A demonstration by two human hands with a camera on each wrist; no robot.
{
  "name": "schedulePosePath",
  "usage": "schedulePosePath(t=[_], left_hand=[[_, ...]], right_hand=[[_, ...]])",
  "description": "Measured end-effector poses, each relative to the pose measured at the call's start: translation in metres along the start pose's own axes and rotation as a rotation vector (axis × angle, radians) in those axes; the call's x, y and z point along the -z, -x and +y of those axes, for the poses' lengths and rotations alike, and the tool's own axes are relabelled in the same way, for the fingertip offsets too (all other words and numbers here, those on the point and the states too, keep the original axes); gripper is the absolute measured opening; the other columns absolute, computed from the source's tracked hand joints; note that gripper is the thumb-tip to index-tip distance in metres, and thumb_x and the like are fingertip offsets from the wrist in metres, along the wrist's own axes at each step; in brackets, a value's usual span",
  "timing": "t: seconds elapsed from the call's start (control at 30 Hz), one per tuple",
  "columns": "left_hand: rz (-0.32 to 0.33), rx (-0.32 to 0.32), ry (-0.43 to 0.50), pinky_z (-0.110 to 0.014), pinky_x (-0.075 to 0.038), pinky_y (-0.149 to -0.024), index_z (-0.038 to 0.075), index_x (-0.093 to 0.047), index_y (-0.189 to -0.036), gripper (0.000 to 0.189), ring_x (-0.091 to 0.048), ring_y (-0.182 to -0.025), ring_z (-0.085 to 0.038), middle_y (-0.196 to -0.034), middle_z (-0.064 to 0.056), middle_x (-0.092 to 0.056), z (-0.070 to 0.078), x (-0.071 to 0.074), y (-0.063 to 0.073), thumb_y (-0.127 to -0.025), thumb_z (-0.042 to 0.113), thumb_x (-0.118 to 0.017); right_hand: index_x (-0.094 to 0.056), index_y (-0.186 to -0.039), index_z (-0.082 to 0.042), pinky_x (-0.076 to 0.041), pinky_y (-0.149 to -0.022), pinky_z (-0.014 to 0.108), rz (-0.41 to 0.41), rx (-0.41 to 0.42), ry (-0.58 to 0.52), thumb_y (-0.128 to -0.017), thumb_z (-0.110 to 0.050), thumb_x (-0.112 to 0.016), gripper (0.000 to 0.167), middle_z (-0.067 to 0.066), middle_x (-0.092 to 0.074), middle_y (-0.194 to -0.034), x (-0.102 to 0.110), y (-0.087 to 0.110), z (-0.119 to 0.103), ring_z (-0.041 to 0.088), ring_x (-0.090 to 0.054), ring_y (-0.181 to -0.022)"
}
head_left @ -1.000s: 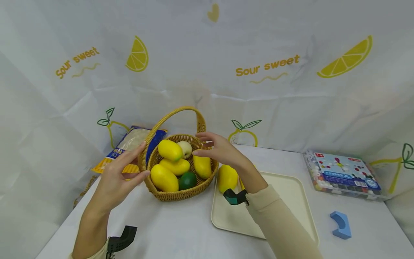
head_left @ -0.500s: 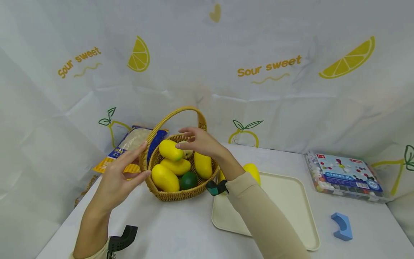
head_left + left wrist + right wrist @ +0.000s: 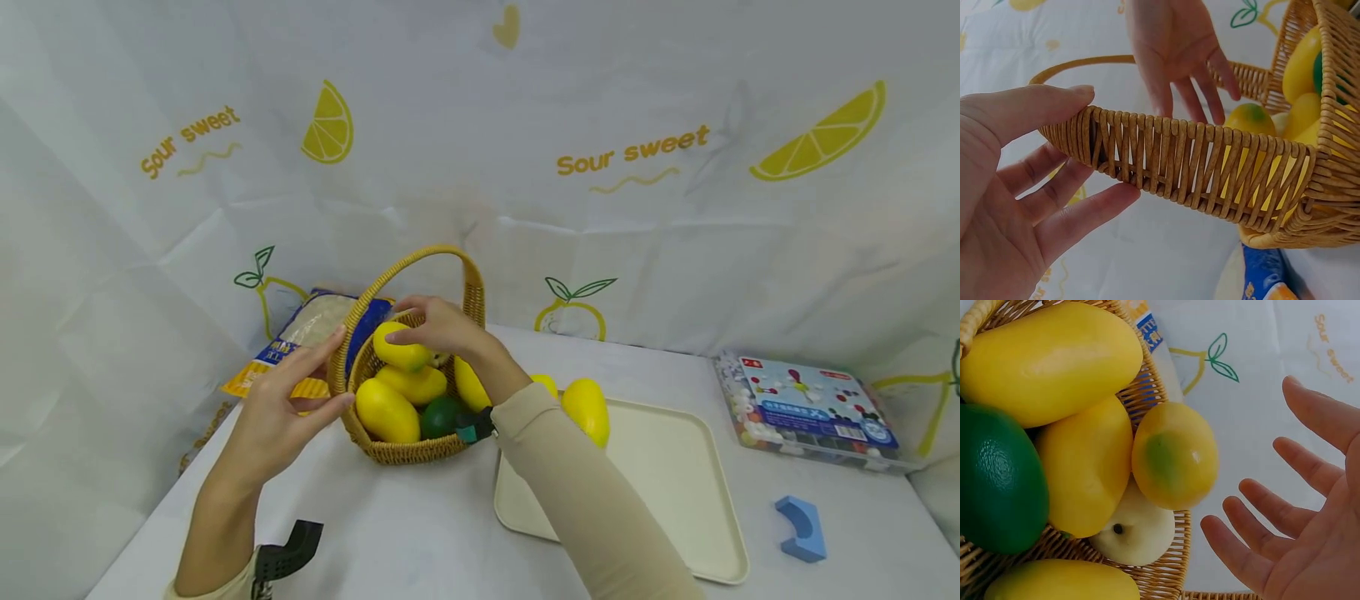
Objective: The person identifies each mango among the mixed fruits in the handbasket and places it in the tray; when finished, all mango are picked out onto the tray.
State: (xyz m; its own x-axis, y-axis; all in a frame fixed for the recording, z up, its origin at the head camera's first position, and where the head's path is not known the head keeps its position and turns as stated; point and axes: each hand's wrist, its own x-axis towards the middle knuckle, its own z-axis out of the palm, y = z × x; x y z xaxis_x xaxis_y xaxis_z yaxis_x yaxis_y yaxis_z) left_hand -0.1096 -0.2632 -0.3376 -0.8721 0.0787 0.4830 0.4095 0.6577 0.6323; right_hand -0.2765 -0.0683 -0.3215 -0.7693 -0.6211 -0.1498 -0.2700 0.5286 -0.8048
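Note:
My left hand (image 3: 277, 412) grips one side of the handle of a wicker basket (image 3: 420, 454). In the left wrist view the thumb lies on top of the woven handle (image 3: 1185, 162), with fingers beneath it. My right hand (image 3: 442, 325) reaches over the basket, fingers spread beside the uppermost yellow mango (image 3: 408, 357). The right wrist view shows a gap between those fingers and this mango (image 3: 1174, 456), whose tip is greenish. Below it sit several more yellow mangoes (image 3: 1088, 465), a dark green fruit (image 3: 1000, 478) and a pale round fruit (image 3: 1138, 525), partly hidden.
A cream tray (image 3: 667, 483) bearing yellow mangoes (image 3: 587, 411) stands right of the basket, partly under my right sleeve. Behind the basket lies a blue and yellow bag (image 3: 315, 321). Farther right are a clear case of small parts (image 3: 813, 408) and a blue arched block (image 3: 804, 529).
My right hand has moved left across the basket, from its right side to the uppermost mango. The left hand keeps its hold on the handle. The view has shifted slightly.

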Motion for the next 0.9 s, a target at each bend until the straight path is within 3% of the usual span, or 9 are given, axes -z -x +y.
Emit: schedulePosePath(t=[0.27,0.63,0.9], left_hand=[[-0.002,-0.002,0.009,-0.011,-0.060,-0.075,0.023,-0.046,-0.155,0.082,-0.056,-0.100,0.002,-0.114,-0.006,-0.065,0.002,0.000,0.001,-0.085,-0.005,-0.078],[-0.003,0.002,0.004,-0.011,-0.060,-0.075,0.025,-0.045,-0.155,0.083,-0.056,-0.100,0.002,-0.113,-0.004,-0.064,-0.002,0.000,0.001,-0.084,-0.006,-0.078],[-0.004,0.001,0.012,-0.011,-0.060,-0.075,0.025,-0.046,-0.155,0.083,-0.057,-0.100,0.001,-0.110,-0.003,-0.064,-0.003,0.000,0.001,-0.085,-0.005,-0.078]], right_hand=[[-0.057,-0.145,-0.021,-0.048,-0.118,0.049,-0.002,-0.012,0.006,-0.097,-0.029,-0.071,0.050,0.011,-0.047,-0.157,-0.007,-0.002,0.003,0.031,-0.045,-0.146],[-0.057,-0.146,-0.020,-0.055,-0.109,0.045,0.023,-0.012,-0.007,-0.098,-0.018,-0.070,0.050,0.012,-0.049,-0.156,-0.014,-0.002,0.013,0.032,-0.049,-0.142],[-0.061,-0.141,-0.014,-0.050,-0.115,0.047,0.055,0.007,-0.048,-0.097,-0.010,-0.069,0.045,0.011,-0.048,-0.157,-0.024,-0.003,0.021,0.031,-0.043,-0.147]])
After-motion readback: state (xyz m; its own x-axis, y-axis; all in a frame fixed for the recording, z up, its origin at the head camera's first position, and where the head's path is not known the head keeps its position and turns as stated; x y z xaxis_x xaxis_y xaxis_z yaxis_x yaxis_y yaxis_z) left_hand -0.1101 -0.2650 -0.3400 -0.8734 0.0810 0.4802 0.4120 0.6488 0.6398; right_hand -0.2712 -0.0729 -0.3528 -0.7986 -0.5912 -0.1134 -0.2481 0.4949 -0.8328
